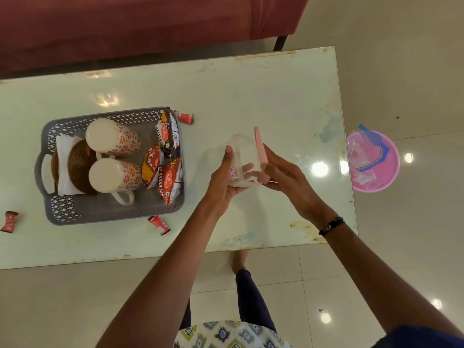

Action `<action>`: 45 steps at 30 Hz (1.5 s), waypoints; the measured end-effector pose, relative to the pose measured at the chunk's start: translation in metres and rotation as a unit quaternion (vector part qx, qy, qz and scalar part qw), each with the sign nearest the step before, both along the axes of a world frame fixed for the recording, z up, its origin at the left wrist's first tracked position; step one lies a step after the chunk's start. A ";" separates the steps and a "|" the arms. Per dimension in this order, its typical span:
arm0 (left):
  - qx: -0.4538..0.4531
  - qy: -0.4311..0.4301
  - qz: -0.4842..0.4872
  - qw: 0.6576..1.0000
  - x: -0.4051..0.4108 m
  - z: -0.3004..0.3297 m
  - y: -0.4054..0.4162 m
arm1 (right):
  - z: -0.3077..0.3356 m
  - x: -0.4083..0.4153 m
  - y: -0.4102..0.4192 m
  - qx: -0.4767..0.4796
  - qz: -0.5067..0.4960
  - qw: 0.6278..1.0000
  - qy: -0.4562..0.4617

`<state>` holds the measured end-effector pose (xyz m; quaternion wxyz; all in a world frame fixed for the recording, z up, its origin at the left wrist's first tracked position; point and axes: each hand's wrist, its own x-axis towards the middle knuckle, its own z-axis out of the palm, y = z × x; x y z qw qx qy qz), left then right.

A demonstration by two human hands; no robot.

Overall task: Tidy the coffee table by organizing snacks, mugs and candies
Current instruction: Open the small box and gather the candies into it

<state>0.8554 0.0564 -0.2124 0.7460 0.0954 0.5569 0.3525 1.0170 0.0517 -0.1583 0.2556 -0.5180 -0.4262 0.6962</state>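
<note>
I hold a clear plastic container [243, 156] tipped on its side above the white coffee table [251, 96]. My left hand [223, 177] grips its base, and my right hand [283, 174] grips its pink lid [259, 149]. To the left stands a grey basket [75, 209] with two upside-down floral mugs [113, 140] [115, 175], brown coasters [77, 164] on a white napkin, and several red snack packets [165, 169]. Three red candies lie loose on the table, one behind the basket [185, 118], one in front of it [158, 224], one at the far left [9, 221].
A maroon sofa [125, 26] runs along the far side of the table. A pink bin [372, 160] holding plastic bags stands on the tiled floor to the right of the table. My legs and foot [239, 259] are at the near edge.
</note>
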 end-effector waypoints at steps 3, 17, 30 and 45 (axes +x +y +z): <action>-0.006 -0.041 -0.008 0.999 -0.002 -0.003 0.003 | 0.000 0.003 0.002 -0.009 0.000 1.000 0.014; -0.055 0.084 -0.041 0.994 0.017 -0.016 0.015 | -0.023 0.019 -0.004 -0.031 -0.095 0.995 0.027; -0.048 0.191 -0.041 0.980 0.025 -0.030 0.021 | -0.069 0.053 -0.007 -0.237 -0.379 0.872 0.202; -0.026 0.216 -0.090 0.972 0.014 -0.026 0.003 | -0.084 0.052 -0.018 -0.137 -0.314 0.935 -0.097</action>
